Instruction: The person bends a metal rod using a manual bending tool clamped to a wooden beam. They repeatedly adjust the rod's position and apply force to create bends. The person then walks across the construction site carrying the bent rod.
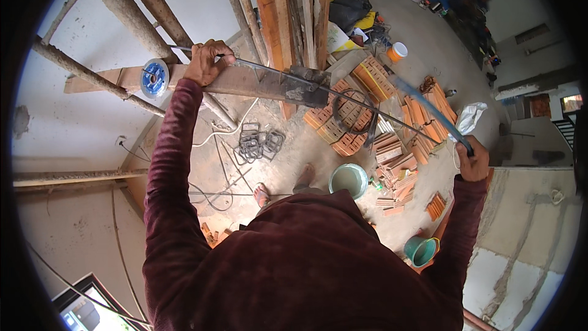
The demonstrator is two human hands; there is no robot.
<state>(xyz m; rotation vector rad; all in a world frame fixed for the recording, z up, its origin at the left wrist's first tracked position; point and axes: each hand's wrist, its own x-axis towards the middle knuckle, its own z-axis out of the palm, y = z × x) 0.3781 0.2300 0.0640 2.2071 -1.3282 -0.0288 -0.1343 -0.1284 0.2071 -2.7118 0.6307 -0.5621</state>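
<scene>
My left hand [208, 62] is closed round a long thin metal rod [269, 68], near its left end and just above a wooden plank [239, 81]. The rod slants down to the right across a dark block [308, 87] on the plank's right end. On the right, my right hand [471, 159] is wrapped round the lower end of a blue bar [432, 109]. The bar's upper end is smeared by motion and stands clear of the plank. Beside my left hand, a blue and white disc-shaped spool [154, 78] stands by the plank.
Wooden poles [125, 9] and upright boards [275, 18] stand ahead. Bent metal loops [257, 142] lie on the floor near my feet. Orange bricks [346, 129] are stacked to the right, with a coil [355, 111] on them. Two buckets [348, 179] [421, 250] stand nearby.
</scene>
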